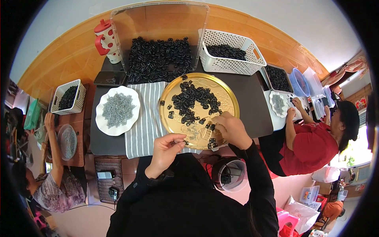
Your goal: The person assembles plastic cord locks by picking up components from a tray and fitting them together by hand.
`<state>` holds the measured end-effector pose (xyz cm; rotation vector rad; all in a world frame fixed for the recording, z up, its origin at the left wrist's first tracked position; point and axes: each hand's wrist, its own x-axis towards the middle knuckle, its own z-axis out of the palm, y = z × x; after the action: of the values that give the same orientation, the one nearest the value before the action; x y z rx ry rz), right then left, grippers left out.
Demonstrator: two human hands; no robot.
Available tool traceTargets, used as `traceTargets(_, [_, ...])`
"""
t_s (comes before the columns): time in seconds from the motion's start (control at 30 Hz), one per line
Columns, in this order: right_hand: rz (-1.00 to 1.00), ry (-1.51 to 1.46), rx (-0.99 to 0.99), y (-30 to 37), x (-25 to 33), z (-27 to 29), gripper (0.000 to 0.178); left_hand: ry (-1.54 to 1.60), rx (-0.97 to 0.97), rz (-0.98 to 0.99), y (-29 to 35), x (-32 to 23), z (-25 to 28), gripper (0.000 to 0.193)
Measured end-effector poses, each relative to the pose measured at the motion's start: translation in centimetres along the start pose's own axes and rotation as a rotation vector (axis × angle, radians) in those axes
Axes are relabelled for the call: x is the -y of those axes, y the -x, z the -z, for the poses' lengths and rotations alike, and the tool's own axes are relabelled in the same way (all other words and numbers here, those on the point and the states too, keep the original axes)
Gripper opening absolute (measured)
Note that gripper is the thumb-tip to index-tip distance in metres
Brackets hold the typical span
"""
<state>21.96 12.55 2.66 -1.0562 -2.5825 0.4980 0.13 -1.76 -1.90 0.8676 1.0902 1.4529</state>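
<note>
A round gold tray lies in front of me with a heap of small black plastic parts on it, each with holes. At the tray's near left rim, my left hand pinches one small black plastic part between thumb and fingertips. My right hand reaches over the tray's near right side, its fingers bent together beside a few loose black parts. Whether those fingers grip one is hidden. More black parts lie at the near rim, below the right hand.
Left of the tray, a white scalloped plate of grey metal pieces sits beside a striped cloth. Behind stand a clear bin and a white basket, both holding black parts. A phone and spotted tumbler are back left. Co-workers sit both sides.
</note>
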Motion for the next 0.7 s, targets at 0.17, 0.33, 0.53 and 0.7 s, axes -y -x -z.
traceTargets(0.17, [0.067,-0.023,0.071,0.2,-0.7,-1.2,0.014,0.027,-0.004,-0.005,-0.1,-0.3,-0.3,0.023])
traceTargets(0.33, [0.01,-0.123,-0.061,0.3,-1.4,-2.0,0.014,0.019,-0.014,-0.027,-0.2,-0.6,-0.5,0.023])
traceTargets(0.53, [-0.319,-1.188,-0.047,1.7,3.0,-2.6,0.012,0.021,0.011,0.019,-0.1,-0.9,-1.2,0.027])
traceTargets(0.7, [-0.248,-1.268,-0.076,1.1,5.4,-4.3,0.014,0.076,0.022,-0.024,-0.1,-1.0,-1.6,0.031])
